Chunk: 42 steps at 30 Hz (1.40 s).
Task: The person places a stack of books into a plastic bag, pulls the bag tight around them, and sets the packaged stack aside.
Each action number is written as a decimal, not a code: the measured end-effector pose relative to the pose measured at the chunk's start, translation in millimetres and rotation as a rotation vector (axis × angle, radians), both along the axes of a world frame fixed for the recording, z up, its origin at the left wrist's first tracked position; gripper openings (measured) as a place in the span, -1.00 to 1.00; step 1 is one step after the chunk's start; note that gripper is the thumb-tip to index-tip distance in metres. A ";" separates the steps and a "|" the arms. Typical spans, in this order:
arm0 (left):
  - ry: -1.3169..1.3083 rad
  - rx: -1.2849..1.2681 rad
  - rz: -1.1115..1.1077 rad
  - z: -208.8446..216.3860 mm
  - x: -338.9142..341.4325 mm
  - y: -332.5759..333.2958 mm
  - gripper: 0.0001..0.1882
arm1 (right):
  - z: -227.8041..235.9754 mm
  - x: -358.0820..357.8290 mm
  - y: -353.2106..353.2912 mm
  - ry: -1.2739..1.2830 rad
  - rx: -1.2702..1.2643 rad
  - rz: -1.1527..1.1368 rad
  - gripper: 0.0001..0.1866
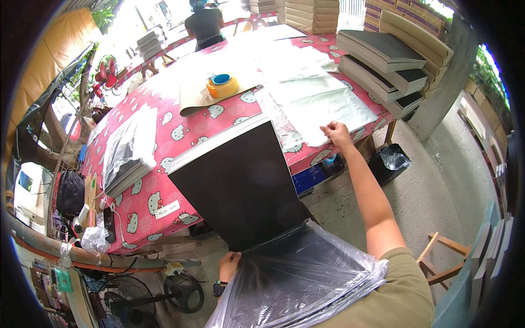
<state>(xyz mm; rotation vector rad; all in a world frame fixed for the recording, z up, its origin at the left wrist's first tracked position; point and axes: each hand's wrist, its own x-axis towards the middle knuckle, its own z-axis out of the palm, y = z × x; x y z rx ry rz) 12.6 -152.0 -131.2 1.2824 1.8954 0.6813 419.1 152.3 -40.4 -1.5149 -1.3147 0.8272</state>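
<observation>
A large black-covered book (240,186) with white page edges leans against the table's near edge, tilted toward me. Its lower end meets a clear plastic bag (306,273) that spreads over my lap. My left hand (228,266), a watch on its wrist, is closed on the bag's edge by the book's lower left corner; its fingertips are partly hidden. Out to the right, my right hand (336,134) has its fingers curled in a pinch over the near edge of a pile of clear plastic bags (328,106). Whatever it pinches is too small to make out.
A pink patterned tablecloth (180,147) covers the table. On it are an orange tape roll (222,86), plastic-wrapped books (128,158) and stacked black books (383,52). A black bin (389,164) and wooden stool (440,257) stand right. Fans (131,300) stand lower left; another person (204,24) is beyond.
</observation>
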 end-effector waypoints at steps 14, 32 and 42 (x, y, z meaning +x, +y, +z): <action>-0.632 0.941 -0.234 213.2 34.2 57.2 -0.45 | 147.6 -155.8 -177.0 -0.188 0.076 1.382 -0.82; -1.411 0.212 -0.043 218.9 75.3 87.6 -0.79 | 132.5 -184.0 -169.4 0.284 0.166 0.617 -0.88; -1.246 0.421 -0.010 200.7 75.1 93.8 -0.80 | 125.0 -186.2 -174.8 0.197 0.241 0.580 -0.90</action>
